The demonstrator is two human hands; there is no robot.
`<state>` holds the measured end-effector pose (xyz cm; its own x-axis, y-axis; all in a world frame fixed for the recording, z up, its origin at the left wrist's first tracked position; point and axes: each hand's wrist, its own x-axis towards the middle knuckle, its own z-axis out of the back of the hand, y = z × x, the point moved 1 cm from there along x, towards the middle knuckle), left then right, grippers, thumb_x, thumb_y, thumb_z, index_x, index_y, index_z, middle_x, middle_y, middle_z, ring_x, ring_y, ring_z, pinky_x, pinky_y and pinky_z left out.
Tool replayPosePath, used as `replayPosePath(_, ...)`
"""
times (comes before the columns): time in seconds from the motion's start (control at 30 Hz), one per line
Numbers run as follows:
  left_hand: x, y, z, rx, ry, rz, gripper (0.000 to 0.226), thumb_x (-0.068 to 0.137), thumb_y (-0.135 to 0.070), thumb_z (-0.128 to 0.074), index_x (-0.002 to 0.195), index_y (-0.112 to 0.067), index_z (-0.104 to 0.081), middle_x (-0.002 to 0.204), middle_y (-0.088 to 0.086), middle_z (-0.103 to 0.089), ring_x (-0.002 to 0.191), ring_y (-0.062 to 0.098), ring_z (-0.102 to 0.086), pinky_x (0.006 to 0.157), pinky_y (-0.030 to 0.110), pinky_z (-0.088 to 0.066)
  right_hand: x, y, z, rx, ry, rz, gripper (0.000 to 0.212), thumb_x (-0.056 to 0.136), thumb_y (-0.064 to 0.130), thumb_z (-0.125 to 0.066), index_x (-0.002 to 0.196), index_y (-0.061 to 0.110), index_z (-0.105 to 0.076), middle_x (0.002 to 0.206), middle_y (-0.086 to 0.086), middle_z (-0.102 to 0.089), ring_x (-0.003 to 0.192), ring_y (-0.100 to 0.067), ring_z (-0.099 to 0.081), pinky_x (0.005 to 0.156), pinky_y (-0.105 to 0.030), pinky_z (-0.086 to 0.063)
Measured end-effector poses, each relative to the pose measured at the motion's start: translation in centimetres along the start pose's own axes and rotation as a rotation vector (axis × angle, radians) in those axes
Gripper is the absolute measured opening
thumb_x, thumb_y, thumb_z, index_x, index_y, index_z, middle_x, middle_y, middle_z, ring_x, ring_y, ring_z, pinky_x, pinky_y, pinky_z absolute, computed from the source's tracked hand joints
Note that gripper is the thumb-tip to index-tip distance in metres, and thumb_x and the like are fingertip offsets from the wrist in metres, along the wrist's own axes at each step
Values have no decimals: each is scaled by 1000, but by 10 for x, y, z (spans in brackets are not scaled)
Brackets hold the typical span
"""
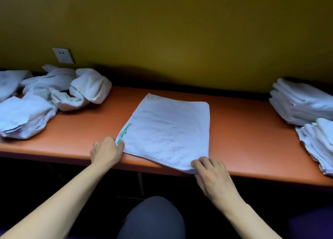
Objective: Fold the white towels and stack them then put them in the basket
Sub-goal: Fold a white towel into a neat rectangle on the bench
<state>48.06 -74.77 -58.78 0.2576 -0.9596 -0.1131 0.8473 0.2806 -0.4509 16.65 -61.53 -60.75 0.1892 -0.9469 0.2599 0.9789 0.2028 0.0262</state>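
Note:
A white towel (pixel 167 130) with green lettering along its left edge lies flat and folded on the orange table (pixel 243 130). My left hand (pixel 106 149) pinches the towel's near left corner. My right hand (pixel 210 172) grips the near right corner at the table's front edge. A heap of crumpled white towels (pixel 54 96) lies at the left. Two stacks of folded white towels sit at the right: a rear stack (pixel 302 101) and a front stack (pixel 319 145). No basket is in view.
A yellow-green wall (pixel 180 31) runs behind the table, with a power socket (pixel 64 55) at the left. My knee (pixel 153 219) shows below the table's front edge, in the dark space under it.

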Motion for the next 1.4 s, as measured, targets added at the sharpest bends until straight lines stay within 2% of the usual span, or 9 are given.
replayPosePath(0.27,-42,13,11,-583,-10,-38,24,81,-27,-69,99,-25,-53,88,6,-71,79,35,-63,74,43,-48,-9,-32,21,6,-136,8,16,91,17,-50,101,26,-58,88,9,-59,80,-23,-53,73,-36,-40)
replayPosePath(0.4,-72,22,14,-792,100,-147,28,90,-14,-65,104,-38,-70,89,11,-75,75,27,-62,77,37,-48,-13,-33,41,389,-68,-142,15,100,24,-41,109,31,-50,97,10,-54,81,-23,-59,70,-42,-49)
replayPosePath(0.5,-89,24,21,-1077,199,-64,15,77,-20,-77,92,-21,-80,91,3,-74,74,18,-58,72,33,-46,-13,-41,64,737,-50,-244,16,96,19,-59,102,33,-58,95,8,-66,83,-15,-66,74,-29,-50)
replayPosePath(0.6,-94,36,22,-1319,399,-81,54,62,-14,-83,115,-14,-74,96,5,-68,73,13,-53,64,23,-50,-15,-51,88,1010,16,-252,44,79,3,-78,108,31,-63,99,2,-70,83,-20,-69,79,-30,-53)
replayPosePath(0.73,-103,33,22,-1078,256,-234,49,86,15,-62,105,-28,-78,98,-1,-77,69,5,-56,58,12,-47,-7,-59,94,866,-85,-275,34,75,-4,-79,93,24,-70,80,2,-70,67,-17,-60,69,-31,-48)
replayPosePath(0.9,-92,21,27,-741,-123,-289,8,86,-34,-77,84,-26,-76,79,-11,-69,68,0,-57,67,10,-43,10,-66,93,917,-177,-317,22,82,8,-77,88,28,-75,79,7,-71,67,-5,-54,68,-18,-43)
replayPosePath(0.97,-79,18,26,-659,-183,-341,35,82,-57,-70,82,-22,-71,83,-7,-60,67,6,-52,66,9,-39,20,-64,93,1086,-205,-335,15,89,3,-70,92,17,-74,88,6,-74,79,-2,-63,77,-13,-48)
replayPosePath(1.1,-46,0,27,-658,-203,-428,53,94,-56,-57,75,-7,-51,67,-4,-45,62,11,-39,60,33,-37,54,-63,79,1107,-305,-434,6,91,10,-70,94,14,-73,87,2,-75,76,-5,-64,70,-15,-51)
replayPosePath(1.4,45,-63,13,-517,-314,-301,45,102,-39,-51,69,-11,-39,63,-1,-44,70,29,-43,63,38,-27,165,-94,36,983,-371,-593,8,89,22,-72,80,21,-72,80,0,-73,70,-8,-61,68,-26,-49)
